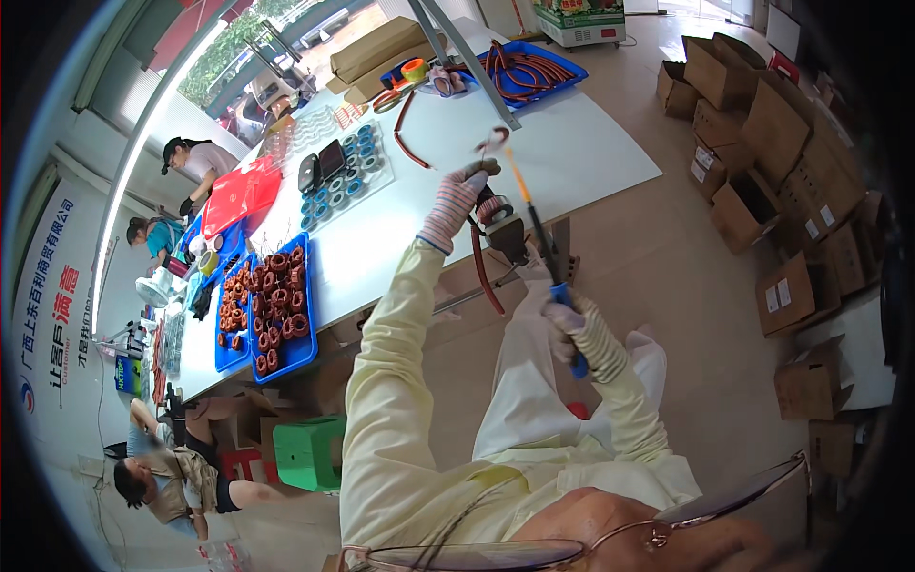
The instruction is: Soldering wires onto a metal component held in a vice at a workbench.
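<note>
My right hand (579,329), in a striped glove, is closed round the blue handle of a long tool (539,224) with a dark shaft and an orange upper end. The tool points up and away from me, past the table edge. My left hand (461,198), in a striped glove with grey fingertips, is closed with fingers bent beside a wire-wound coil (494,212). What its fingers pinch is too small to make out. That coil sits on a dark clamp (508,238) at the table edge, and a red-brown cable (485,276) hangs beside it. A small blurred reddish-white ring (493,141) shows beyond my left hand.
On the white table (562,153) are a blue tray (303,353) of copper-coloured coils, blue-rimmed rolls (351,176) and a far blue tray (562,71) of cables. A metal post (477,67) slants above it. Cardboard boxes (748,210) line the right; a green stool (310,453) and other people are left.
</note>
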`<state>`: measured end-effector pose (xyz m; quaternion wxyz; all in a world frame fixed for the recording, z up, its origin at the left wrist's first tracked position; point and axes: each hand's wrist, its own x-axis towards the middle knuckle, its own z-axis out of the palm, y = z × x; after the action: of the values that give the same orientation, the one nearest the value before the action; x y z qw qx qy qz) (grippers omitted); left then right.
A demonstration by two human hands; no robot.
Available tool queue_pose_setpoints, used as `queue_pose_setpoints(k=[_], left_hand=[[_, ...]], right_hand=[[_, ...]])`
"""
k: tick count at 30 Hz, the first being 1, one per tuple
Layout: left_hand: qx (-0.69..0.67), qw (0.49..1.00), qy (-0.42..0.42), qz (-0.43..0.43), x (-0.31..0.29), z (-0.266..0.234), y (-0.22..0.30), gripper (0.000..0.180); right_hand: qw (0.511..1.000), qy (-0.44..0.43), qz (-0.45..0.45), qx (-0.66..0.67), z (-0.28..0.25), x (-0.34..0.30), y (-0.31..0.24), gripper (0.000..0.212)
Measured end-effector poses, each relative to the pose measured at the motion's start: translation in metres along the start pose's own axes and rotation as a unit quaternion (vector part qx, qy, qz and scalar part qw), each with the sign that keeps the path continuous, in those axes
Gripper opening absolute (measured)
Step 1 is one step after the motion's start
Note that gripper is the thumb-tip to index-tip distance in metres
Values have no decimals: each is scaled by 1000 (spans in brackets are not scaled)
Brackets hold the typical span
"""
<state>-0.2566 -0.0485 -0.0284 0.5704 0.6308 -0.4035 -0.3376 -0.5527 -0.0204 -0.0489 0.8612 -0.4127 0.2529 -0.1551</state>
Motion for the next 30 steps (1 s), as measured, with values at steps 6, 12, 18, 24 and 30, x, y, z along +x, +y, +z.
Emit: queue_pose_setpoints(k=[6, 12, 18, 24, 30], left_hand=[[-57, 997, 55, 8, 2, -2, -17, 25], [-40, 998, 51, 27, 17, -16, -28, 25], [-16, 998, 57, 21, 15, -1, -31, 26], [20, 997, 67, 34, 13, -2, -38, 24], [531, 692, 238, 427, -57, 14, 20, 26]], right_hand=[[997, -29, 65, 19, 3, -37, 21, 21], [996, -60, 64, 4, -2, -50, 19, 20], [993, -99, 51, 48, 13, -18, 10, 23], [895, -257, 99, 351, 18, -25, 27, 23], [939, -138, 87, 301, -27, -176, 55, 21]])
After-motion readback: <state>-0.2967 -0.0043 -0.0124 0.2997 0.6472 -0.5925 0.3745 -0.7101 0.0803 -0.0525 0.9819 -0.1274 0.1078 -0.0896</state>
